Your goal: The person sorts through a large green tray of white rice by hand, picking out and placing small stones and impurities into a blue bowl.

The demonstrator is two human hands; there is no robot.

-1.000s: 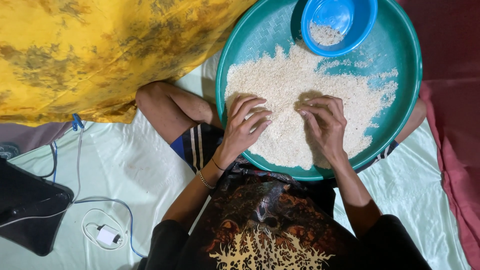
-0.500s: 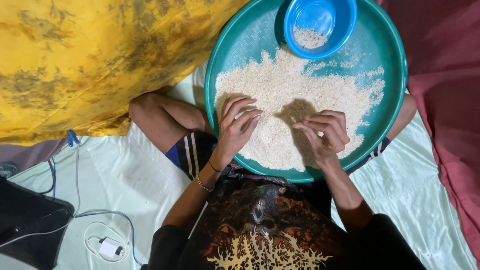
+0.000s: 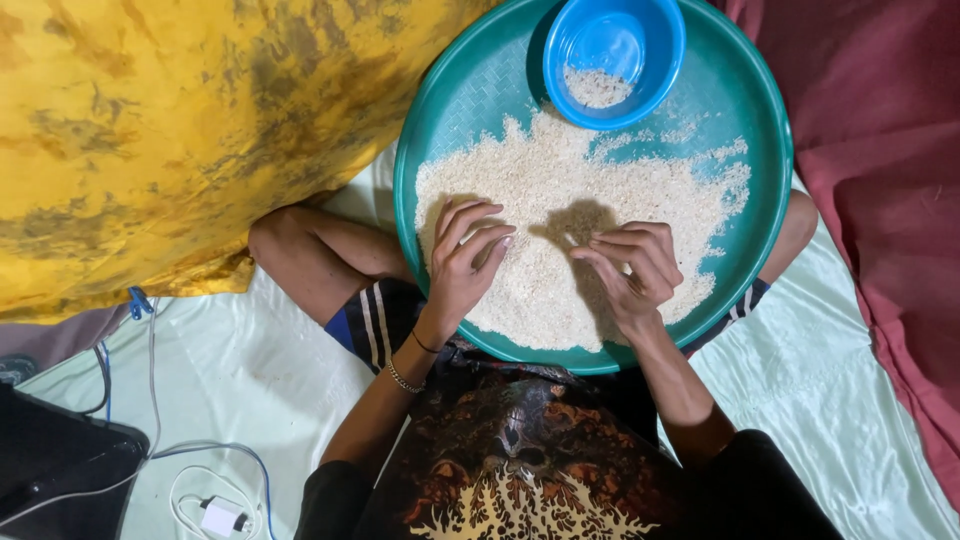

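Here, a round teal tray rests on the person's lap, carrying a wide spread of white rice. The left hand lies on the rice at about seven o'clock of the tray, fingers loosely curved and released, grasping nothing. The right hand, at about five o'clock, has its fingertips drawn together in a pinch at the grains. A blue bowl with a little rice sits at twelve o'clock. At nine o'clock lies yellow cloth.
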